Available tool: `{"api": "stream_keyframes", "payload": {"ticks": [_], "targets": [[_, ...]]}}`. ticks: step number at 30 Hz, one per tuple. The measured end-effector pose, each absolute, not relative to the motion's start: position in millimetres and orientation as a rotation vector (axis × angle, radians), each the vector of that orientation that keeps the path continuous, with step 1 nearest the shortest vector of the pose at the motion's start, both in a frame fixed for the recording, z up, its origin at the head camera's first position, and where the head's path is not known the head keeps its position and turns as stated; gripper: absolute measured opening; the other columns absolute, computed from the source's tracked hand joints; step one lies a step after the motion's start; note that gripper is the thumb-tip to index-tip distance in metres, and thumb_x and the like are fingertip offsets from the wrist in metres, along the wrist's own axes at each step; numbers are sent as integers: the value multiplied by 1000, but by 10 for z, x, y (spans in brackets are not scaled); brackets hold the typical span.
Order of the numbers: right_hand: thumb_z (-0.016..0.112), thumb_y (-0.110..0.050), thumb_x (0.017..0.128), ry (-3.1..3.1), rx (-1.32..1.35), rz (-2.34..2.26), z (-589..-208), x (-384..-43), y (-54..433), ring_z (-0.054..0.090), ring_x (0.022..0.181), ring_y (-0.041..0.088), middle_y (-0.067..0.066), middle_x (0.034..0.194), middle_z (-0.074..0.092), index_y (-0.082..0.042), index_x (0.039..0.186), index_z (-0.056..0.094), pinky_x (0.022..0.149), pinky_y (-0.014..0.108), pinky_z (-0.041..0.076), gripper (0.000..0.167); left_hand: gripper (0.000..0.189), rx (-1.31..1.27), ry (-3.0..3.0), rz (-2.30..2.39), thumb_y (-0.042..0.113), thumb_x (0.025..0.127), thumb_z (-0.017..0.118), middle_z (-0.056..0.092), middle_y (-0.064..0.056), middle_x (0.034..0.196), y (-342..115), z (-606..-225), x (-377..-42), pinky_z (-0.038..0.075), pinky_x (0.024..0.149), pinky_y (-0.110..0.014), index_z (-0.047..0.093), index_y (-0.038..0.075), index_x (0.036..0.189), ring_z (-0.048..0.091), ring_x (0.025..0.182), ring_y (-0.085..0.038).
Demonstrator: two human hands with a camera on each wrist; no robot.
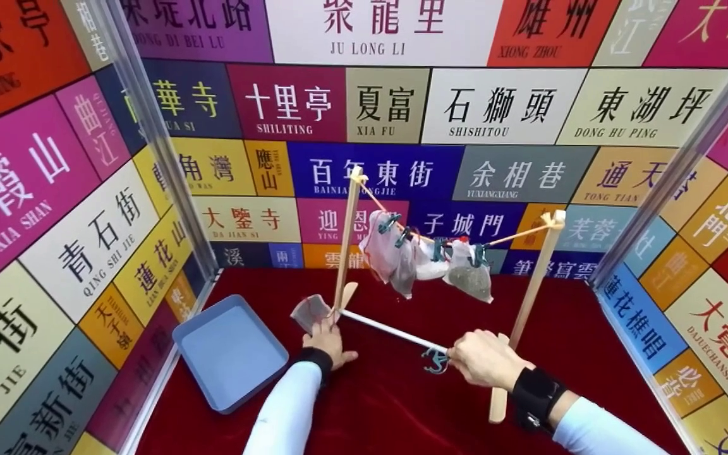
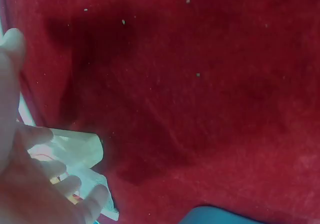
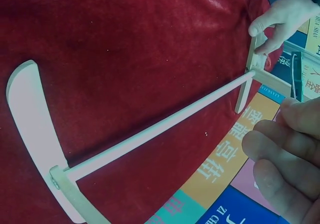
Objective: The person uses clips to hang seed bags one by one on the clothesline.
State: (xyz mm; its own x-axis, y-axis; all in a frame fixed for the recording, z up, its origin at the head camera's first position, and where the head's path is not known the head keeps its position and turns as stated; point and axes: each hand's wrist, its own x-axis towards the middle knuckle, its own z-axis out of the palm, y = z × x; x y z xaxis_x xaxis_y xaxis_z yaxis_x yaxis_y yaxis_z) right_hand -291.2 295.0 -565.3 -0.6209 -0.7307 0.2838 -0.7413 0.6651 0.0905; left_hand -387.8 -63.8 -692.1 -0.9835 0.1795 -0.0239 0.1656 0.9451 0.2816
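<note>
My left hand reaches to the foot of the left wooden post, its fingers over a small pale mesh drawstring bag and its thumb spread away. In the left wrist view the fingers lie by the bag and the wooden foot. My right hand, above the rack's white crossbar, pinches a dark green clip between thumb and finger. Over the rack, several filled mesh bags hang by green clips from a cord tied between the two posts.
To the left of my left hand lies a blue-grey tray. Red cloth covers the table. The right post stands beyond my right hand. Printed panels wall in the back and sides.
</note>
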Motion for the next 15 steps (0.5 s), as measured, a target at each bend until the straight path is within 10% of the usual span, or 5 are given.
{"api": "stream_keyframes", "payload": {"ticks": [7,11,15], "targets": [[90,-15,87,-2599,1167,17,-5582,-2911,2930,58,53,14,-10,64,68,-22,73,71,45,27,35,25,57,379,3400,451,34,85,95,75,-18,111,-814,-7262,-4330,65,78,-61,74,-5,122,77,97,-41],[88,-13,88,-2584,1185,-2,-5487,-2917,2901,62,54,16,-8,65,68,-21,72,69,47,31,42,26,15,302,3477,668,15,101,76,77,-19,93,-900,-6824,-4262,65,70,-64,75,2,95,78,82,-48],[86,-10,86,-2576,1166,-4,-5356,-2910,2882,60,53,15,-8,62,65,-21,69,64,47,33,45,29,12,221,3465,817,9,109,66,79,-21,93,-953,-6349,-4101,65,71,-62,70,4,99,78,84,-52]]}}
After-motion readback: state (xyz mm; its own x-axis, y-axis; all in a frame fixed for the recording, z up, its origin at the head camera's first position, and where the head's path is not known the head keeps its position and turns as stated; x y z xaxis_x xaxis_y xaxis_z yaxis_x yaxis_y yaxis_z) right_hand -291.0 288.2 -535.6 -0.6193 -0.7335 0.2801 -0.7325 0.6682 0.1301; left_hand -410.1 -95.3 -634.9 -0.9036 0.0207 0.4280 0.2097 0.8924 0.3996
